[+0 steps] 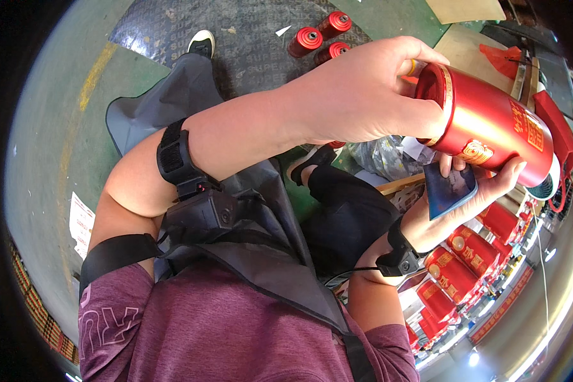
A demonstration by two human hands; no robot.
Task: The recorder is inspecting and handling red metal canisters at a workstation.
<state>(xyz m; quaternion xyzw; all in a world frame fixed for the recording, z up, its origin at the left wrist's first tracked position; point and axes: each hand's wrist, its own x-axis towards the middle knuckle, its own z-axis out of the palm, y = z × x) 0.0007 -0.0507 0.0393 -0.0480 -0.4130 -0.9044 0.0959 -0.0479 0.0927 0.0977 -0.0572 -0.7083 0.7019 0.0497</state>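
A shiny red canister (490, 121) with gold print is held up at the right, tilted on its side. My left hand (388, 95) grips its recessed end, thumb and fingers spread around the gold-banded rim. Below it, my right hand (484, 188) is closed against the canister's underside. A dark blue piece of cloth or sheet (451, 191) lies between that palm and the fingers; its exact kind is unclear. The canister's far end (544, 181) looks dark and partly hidden.
Several red canisters (305, 39) stand on the dark floor mat (248, 60) ahead. More red canisters (452, 274) line the right side. Clear plastic wrapping (382, 159) lies near a wooden edge. A grey apron (153, 105) drapes over my legs, and cardboard (471, 11) lies at the far right.
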